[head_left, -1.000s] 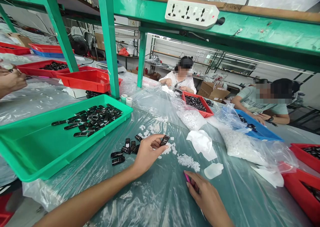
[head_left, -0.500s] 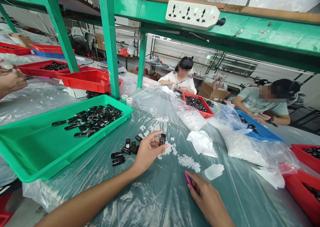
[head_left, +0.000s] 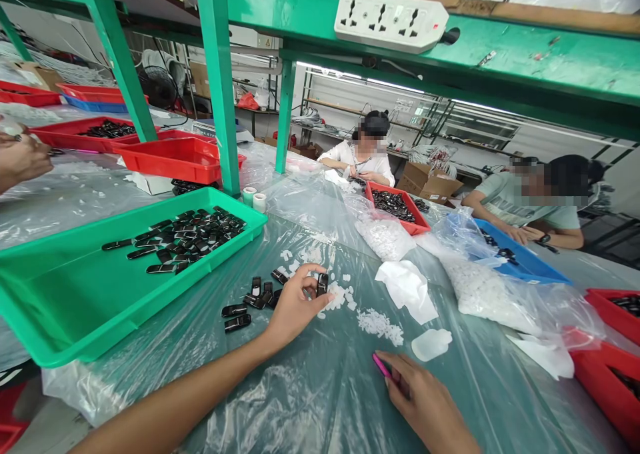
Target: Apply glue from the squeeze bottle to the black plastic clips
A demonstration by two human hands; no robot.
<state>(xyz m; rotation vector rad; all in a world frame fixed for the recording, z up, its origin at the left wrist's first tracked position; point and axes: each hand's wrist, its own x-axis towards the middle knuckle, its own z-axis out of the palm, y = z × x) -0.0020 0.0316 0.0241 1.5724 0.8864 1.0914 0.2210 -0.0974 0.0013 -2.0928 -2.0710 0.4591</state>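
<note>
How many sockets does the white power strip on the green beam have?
3. The power strip lies along the green beam at top centre, its sockets in a row: left, middle, right. None looks hidden.

Bare forearms, left hand (head_left: 295,307), right hand (head_left: 425,401); apparently sleeveless.

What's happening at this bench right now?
A person sits at a table covered in clear plastic sheeting. The left hand pinches a small black plastic part above a scatter of tiny white plastic pieces. The right hand rests on the sheeting holding a thin pink tool. More loose black parts lie beside a green plastic tray of the same parts. Two co-workers work across the table.
</note>
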